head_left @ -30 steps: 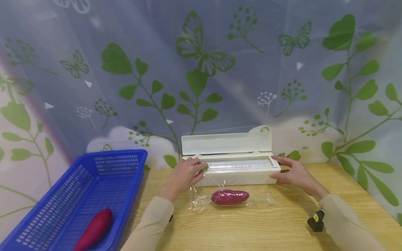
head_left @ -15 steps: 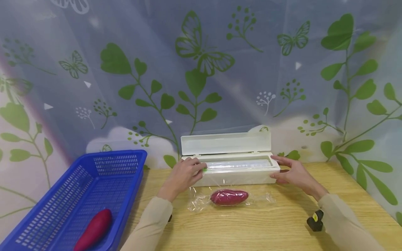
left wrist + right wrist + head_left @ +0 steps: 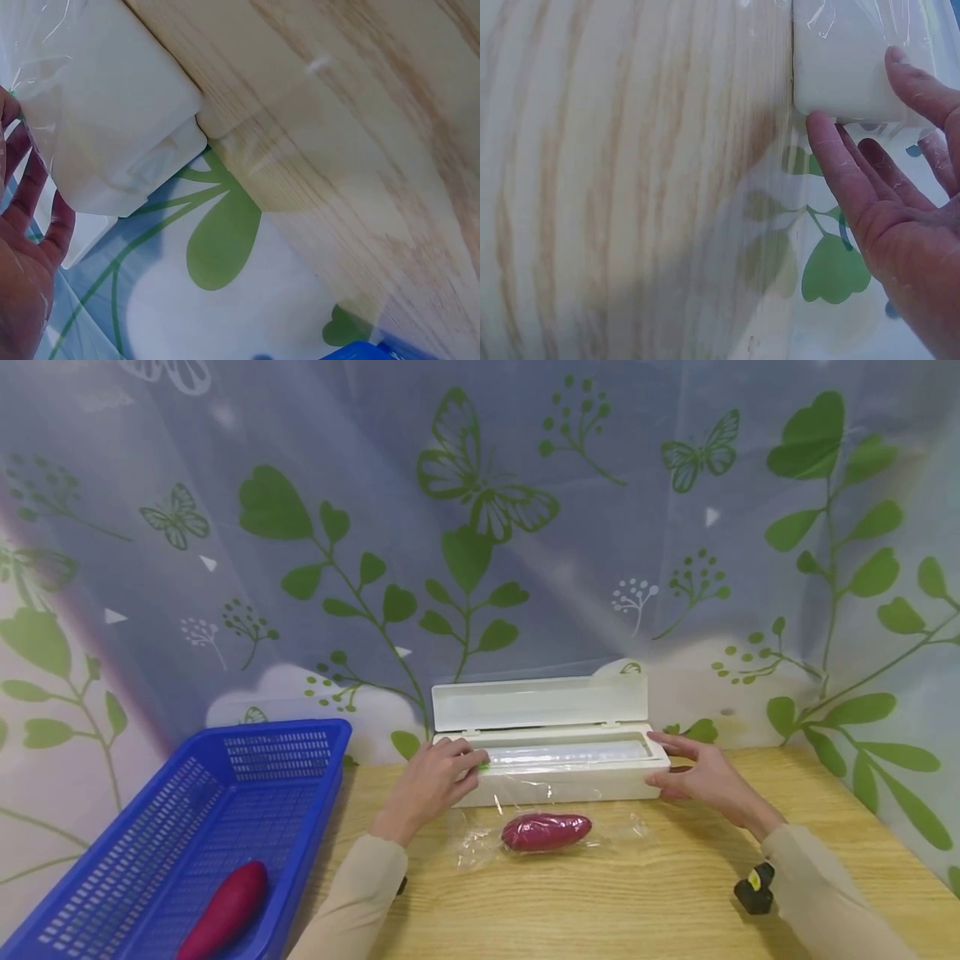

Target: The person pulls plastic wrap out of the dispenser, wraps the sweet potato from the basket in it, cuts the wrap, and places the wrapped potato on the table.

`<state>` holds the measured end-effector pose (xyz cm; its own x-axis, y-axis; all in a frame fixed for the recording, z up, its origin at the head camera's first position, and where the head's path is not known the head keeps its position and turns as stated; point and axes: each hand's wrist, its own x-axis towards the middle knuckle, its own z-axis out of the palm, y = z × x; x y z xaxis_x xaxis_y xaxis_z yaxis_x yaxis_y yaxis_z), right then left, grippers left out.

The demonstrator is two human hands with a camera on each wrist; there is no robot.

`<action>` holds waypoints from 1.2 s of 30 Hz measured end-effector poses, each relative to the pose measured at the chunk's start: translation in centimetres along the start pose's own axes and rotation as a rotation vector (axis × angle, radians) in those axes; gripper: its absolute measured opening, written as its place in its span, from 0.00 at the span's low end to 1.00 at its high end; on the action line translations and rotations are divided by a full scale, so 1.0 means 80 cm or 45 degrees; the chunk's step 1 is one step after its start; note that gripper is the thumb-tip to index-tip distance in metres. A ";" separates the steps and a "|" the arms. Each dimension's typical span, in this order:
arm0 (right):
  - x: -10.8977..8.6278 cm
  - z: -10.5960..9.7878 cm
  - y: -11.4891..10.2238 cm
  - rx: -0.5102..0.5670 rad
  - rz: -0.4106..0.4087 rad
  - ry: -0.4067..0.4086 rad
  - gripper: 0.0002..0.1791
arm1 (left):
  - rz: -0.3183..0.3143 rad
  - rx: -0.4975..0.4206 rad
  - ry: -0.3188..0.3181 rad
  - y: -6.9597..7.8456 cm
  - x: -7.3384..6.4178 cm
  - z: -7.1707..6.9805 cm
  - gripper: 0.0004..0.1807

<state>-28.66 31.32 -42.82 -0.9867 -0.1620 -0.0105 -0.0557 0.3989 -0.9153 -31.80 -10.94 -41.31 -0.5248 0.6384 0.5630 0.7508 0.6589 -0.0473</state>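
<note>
The white box (image 3: pixel 628 787) stands on the tabletop (image 3: pixel 585 914), probably light and stiff, best braced by its ends. Our right grip (image 3: pixel 701 778) clasps one end; we cannot tell whether our left grip (image 3: pixel 435 774) pinches the green piece (image 3: pixel 485 766).

From here I see a wood-grain table (image 3: pixel 600 910) before a leafy, butterfly-printed cloth (image 3: pixel 360 435). The basket (image 3: pixel 277 756) and film box (image 3: pixel 562 786) look like kitchenware, but I can't tell whether this is a home or a studio.
</note>
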 end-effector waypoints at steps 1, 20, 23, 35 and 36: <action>0.000 0.000 0.000 -0.003 -0.004 -0.003 0.48 | 0.005 0.000 0.007 0.000 0.000 0.000 0.09; 0.005 0.019 -0.034 -0.452 -0.013 0.082 0.52 | -0.027 0.018 0.001 -0.002 -0.005 -0.004 0.10; 0.005 0.019 -0.034 -0.439 -0.013 0.089 0.51 | -0.021 0.018 0.008 -0.003 -0.005 -0.004 0.10; 0.006 0.018 -0.033 -0.391 0.006 0.083 0.49 | -0.011 0.011 0.008 -0.005 -0.010 -0.009 0.09; 0.006 0.018 -0.033 -0.381 0.008 0.080 0.50 | -0.015 0.001 0.012 -0.006 -0.011 -0.009 0.10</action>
<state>-28.74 28.91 -40.96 -0.9942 -0.1064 0.0173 -0.0827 0.6495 -0.7559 -31.37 -12.09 -41.16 -0.5300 0.6269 0.5710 0.7442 0.6667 -0.0413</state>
